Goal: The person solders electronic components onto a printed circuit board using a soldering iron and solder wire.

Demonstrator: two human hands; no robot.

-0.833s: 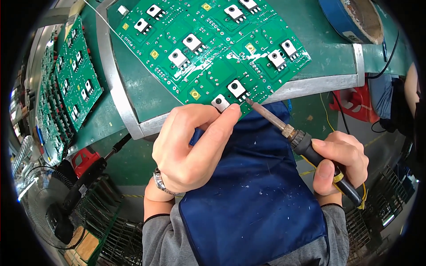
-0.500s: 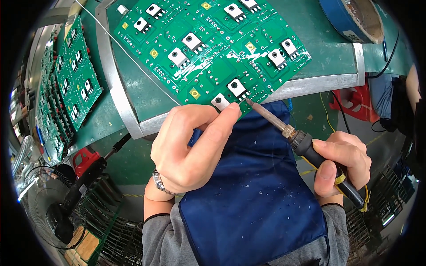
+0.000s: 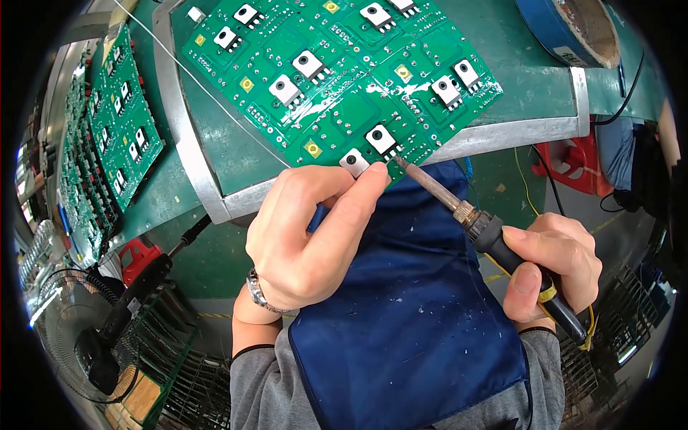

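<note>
A green circuit board (image 3: 344, 115) lies tilted at the table's near edge, with several white-faced, three-legged transistors on it. My left hand (image 3: 308, 229) is closed at the board's near corner, thumb and forefinger pinched beside one partly covered transistor (image 3: 352, 162). A thin, pale solder wire (image 3: 215, 100) runs from the upper left into this hand; its end is hidden by the fingers. In my right hand (image 3: 555, 269) is a soldering iron (image 3: 491, 233) with a black handle. Its tip rests at the legs of the neighbouring transistor (image 3: 380, 139), close to my left fingertips.
More circuit boards (image 3: 122, 122) stand in a row at the left. A blue reel (image 3: 566, 32) sits at the table's far right. Metal strips (image 3: 516, 136) edge the green table. A fan (image 3: 93, 337) stands low at the left, and a red container (image 3: 570, 168) is at the right.
The board has shifted very slightly left. Both hands hold nearly the same place, and the iron's tip stays at the transistor legs.
</note>
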